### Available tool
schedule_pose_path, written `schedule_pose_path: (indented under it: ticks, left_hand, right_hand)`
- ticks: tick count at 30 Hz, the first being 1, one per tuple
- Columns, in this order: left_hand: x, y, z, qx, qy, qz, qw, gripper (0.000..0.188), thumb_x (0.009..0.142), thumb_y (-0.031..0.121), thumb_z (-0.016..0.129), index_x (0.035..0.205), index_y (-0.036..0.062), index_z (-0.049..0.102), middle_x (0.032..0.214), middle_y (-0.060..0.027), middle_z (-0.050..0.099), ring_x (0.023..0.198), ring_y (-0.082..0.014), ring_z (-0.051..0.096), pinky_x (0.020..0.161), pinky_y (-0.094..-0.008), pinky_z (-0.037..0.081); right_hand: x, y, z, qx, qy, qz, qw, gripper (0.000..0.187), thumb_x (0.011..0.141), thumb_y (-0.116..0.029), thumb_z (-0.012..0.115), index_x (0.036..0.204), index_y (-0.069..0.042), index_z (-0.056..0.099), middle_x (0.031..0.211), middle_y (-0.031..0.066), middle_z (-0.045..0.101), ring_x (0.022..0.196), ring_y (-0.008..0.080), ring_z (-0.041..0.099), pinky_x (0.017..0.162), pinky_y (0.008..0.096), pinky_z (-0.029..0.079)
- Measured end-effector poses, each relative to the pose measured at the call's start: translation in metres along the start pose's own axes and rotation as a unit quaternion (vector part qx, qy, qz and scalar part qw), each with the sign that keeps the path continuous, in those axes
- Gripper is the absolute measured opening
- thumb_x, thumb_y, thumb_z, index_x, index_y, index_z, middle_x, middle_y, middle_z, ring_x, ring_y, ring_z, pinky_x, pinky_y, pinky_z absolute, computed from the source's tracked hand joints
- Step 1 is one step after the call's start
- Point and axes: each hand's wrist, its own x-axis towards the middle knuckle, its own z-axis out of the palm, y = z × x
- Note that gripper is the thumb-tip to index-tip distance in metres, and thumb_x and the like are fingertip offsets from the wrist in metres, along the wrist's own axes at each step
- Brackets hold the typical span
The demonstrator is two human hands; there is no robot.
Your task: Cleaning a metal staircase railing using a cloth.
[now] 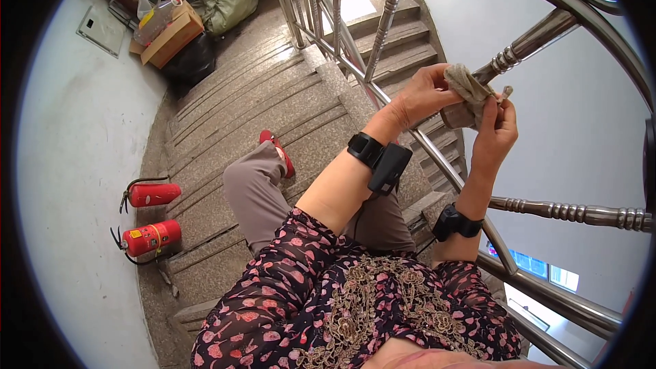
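A greyish-beige cloth (463,89) is wrapped around a steel baluster (540,39) of the stair railing, at the upper right. From the left, my left hand (432,91) grips the cloth, thumb and fingers closed on its edge. My right hand (497,126) reaches up from below and pinches the cloth's other side, where a small end sticks up past the fingers. Part of the baluster under the cloth is hidden. Black devices are strapped to both my forearms.
Two red fire extinguishers (154,238) stand against the left wall. At the upper left are a cardboard box (167,35), a green sack (225,5) and a black bag (190,61). Terrazzo steps (236,99) run beneath me. A curved steel handrail (601,24) arches at the right.
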Motion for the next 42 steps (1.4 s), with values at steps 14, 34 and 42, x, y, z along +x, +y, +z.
schedule_pose_path:
  ticks: [14, 34, 42]
  left_hand:
    - [0.006, 0.012, 0.047, 0.051, 0.165, 0.128, 0.977, 0.030, 0.091, 0.026, 0.061, 0.105, -0.0008, 0.057, 0.090, -0.0102, 0.064, 0.077, -0.0132, 0.060, 0.068, -0.0297, 0.049]
    - [-0.006, 0.003, 0.010, 0.223, 0.084, 0.029, 0.971, 0.041, 0.075, 0.035, 0.072, 0.094, -0.0008, 0.063, 0.081, -0.0189, 0.066, 0.074, -0.0317, 0.065, 0.068, -0.0361, 0.050]
    - [-0.006, -0.006, 0.005, 0.222, 0.093, -0.003, 0.971, 0.042, 0.070, 0.034, 0.075, 0.092, -0.0006, 0.065, 0.081, -0.0169, 0.067, 0.073, -0.0275, 0.065, 0.069, -0.0345, 0.050]
  right_hand:
    - [0.064, -0.069, 0.031, -0.113, 0.065, -0.264, 0.956, 0.038, 0.098, -0.029, 0.053, 0.113, 0.006, 0.057, 0.100, 0.0109, 0.066, 0.088, 0.0172, 0.062, 0.078, 0.0289, 0.050]
    - [0.031, -0.009, 0.035, -0.063, -0.029, -0.166, 0.984, 0.035, 0.101, -0.026, 0.048, 0.116, 0.005, 0.054, 0.099, 0.0088, 0.065, 0.089, 0.0140, 0.059, 0.081, 0.0279, 0.048]
    - [0.026, 0.006, 0.035, -0.061, -0.029, -0.154, 0.986, 0.034, 0.100, -0.026, 0.050, 0.114, 0.004, 0.055, 0.099, 0.0084, 0.064, 0.089, 0.0135, 0.058, 0.081, 0.0274, 0.047]
